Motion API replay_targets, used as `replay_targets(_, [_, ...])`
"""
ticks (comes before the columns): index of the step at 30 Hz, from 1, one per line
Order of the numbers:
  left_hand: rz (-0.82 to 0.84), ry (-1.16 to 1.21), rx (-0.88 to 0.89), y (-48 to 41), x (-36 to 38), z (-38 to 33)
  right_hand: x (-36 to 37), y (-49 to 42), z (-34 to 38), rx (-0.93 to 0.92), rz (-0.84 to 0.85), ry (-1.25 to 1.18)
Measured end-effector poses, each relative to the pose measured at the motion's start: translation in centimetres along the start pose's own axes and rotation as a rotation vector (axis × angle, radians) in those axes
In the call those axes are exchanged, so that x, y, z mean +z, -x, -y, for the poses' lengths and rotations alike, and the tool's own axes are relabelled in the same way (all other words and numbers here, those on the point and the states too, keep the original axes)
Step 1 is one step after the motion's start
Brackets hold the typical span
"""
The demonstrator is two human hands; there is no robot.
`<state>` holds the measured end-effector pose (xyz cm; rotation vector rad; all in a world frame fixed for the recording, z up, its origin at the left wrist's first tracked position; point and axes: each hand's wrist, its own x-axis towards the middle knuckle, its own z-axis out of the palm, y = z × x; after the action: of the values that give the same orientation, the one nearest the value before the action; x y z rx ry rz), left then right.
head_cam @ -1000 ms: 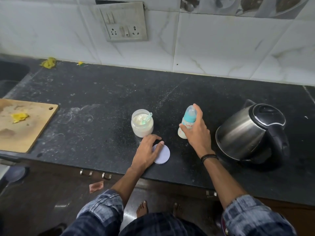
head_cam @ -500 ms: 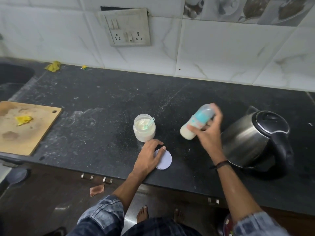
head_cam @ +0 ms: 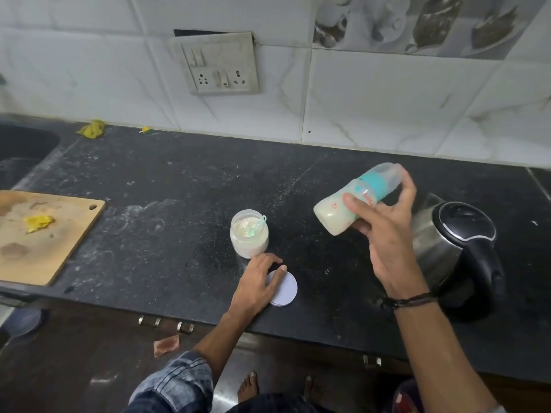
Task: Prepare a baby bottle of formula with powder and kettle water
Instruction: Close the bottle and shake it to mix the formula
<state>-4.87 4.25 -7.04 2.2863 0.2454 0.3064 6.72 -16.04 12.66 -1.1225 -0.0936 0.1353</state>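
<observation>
My right hand grips the baby bottle, which holds white milky liquid and has a teal collar and a clear cap. The bottle is tilted almost flat in the air, base pointing left, above the black counter. An open jar of white powder with a teal scoop inside stands left of it. My left hand lies flat on the counter, fingers resting on the jar's white round lid. A steel kettle with a black lid stands at the right, behind my right wrist.
A wooden cutting board with a yellow scrap lies at the left, beside a dark sink. Yellow scraps sit by the tiled wall. A socket plate hangs on the wall. The counter's front edge runs below my left hand.
My right hand has lifted the bottle off the counter and tipped it from upright to nearly horizontal. My left hand stays on the lid.
</observation>
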Motion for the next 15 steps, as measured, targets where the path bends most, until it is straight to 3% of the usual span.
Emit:
replay_targets(4, [-0.009,0.002,0.000,-0.2,0.0,-0.3,0.1,0.0,0.6,-0.021,-0.154,-0.171])
replay_targets(8, [-0.006,0.005,0.006,0.0,0.0,0.0,0.0,0.6,0.8,-0.036,-0.020,-0.010])
replay_targets(12, [-0.006,0.006,-0.001,-0.1,0.2,0.0,0.1,0.1,1.3,-0.146,-0.217,-0.128])
replay_targets(15, [-0.004,0.013,-0.001,0.0,0.2,0.2,-0.5,0.5,1.2,-0.091,-0.017,0.073])
